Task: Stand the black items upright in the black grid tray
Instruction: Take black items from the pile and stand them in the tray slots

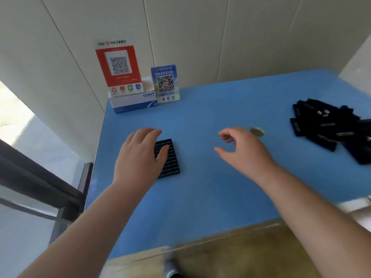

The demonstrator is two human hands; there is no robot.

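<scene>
Two relaxed grips: left hand point(138, 155) touches ribbed rectangular tray point(168, 159), right hand point(243, 149) holds nothing.

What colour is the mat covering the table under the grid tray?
Blue. The mat shows plainly in the head view, beneath the black grid tray.

Left hand point(138, 155) hides grid tray point(170, 159) left part; pile point(333, 127) possibly cropped right.
</scene>
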